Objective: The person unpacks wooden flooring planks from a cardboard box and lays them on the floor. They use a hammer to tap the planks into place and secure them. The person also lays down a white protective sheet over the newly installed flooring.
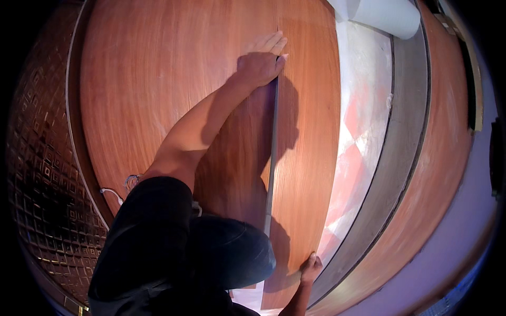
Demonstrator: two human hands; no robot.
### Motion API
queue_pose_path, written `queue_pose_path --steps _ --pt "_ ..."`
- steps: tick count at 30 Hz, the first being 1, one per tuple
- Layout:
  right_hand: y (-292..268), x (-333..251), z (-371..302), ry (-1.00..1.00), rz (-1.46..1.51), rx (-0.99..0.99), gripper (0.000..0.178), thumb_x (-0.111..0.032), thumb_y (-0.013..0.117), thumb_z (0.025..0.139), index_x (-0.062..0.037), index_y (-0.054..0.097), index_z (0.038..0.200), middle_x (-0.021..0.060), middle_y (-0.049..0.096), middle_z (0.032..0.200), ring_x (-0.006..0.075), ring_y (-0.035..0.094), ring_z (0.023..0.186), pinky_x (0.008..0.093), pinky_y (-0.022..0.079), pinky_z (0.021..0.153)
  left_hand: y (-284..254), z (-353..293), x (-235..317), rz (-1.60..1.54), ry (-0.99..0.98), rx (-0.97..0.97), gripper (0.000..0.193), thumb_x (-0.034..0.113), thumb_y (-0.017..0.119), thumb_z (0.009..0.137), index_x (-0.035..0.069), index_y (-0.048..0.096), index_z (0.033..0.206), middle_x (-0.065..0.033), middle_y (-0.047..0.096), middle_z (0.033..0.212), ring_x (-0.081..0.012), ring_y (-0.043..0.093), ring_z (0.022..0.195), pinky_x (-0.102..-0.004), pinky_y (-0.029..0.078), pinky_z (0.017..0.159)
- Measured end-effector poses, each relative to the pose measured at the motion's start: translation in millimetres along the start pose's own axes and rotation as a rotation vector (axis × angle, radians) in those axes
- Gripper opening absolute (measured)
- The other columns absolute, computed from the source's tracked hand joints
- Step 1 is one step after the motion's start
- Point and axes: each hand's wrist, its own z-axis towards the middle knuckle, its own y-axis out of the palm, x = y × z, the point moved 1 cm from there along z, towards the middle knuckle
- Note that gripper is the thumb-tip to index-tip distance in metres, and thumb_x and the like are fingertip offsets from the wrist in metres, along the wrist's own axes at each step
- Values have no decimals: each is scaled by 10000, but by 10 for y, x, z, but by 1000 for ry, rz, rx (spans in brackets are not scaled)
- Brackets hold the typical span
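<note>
1. Working on a loose board [311,158] of wood-look flooring, set lengthwise along the right edge of the laid floor [158,63], presumably to line up the two long edges.
2. Resting the left hand [262,63] across the far part of the join, partly on the laid floor and partly at the board's left edge. Fingers straight and close together, thumb set apart toward the board, nothing grasped. Probably steadying that far part with the flat of the hand.
3. Gripping the board's right edge toward its near end with the right hand [311,268], thumb on top and fingers curled at the edge. Cannot tell how far underneath. Probably guiding the board's angle from there, well away from the left hand for better leverage.
4. Showing a thin gap [273,152] between board and laid floor, narrow by the left hand and wider toward the near end. Cannot tell flat from slightly tilted.
5. Bending low at the near end, apparently with a dark-clothed knee [232,250] beside the gap, likely for reach to both edges.
6. Beyond the board's right edge, exposing red-and-white checked flooring [350,163], then a grey strip [400,131]. Near the far right corner, a white roll [390,18], perhaps placed clear of the board.
7. By the laid floor's left edge, a pale cable [113,194], well apart from both hands.
</note>
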Motion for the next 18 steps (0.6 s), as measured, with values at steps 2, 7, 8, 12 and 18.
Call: queue_pose_path --steps 2,7,8,12,18 --pt "-134 -224 -147 10 -112 19 653 -539 515 1043 -7 518 665 51 500 567 164 481 548 382 411 524 -66 -22 26 2 21 -3 494 329 557 1013 49 561 1420 -161 495 1531 -330 470 1395 -479 340 1179" --pt "-31 -118 -70 4 -177 18 686 -539 471 1055 18 520 658 113 529 574 215 498 544 410 416 543 -18 12 17 76 70 23 492 332 550 1017 57 561 1425 -153 503 1526 -318 486 1385 -476 358 1170" --pt "-7 -181 -51 10 -192 14 687 -538 471 1056 18 519 655 115 532 577 220 499 544 410 417 545 -3 -26 24 80 71 17 493 332 548 1018 59 559 1428 -151 504 1526 -314 487 1385 -475 358 1171" --pt "57 -211 -30 22 -165 53 689 -536 484 1048 32 535 663 123 534 572 230 509 547 424 417 547 -12 28 -40 95 52 9 485 334 539 1019 73 566 1426 -131 509 1525 -295 466 1406 -478 355 1176" --pt "253 137 220 -101 -170 103 667 -569 544 1025 -20 495 649 61 513 540 154 460 494 363 404 477 112 52 -8 103 43 -5 493 342 512 1025 74 556 1436 -117 499 1531 -284 454 1408 -503 356 1155"
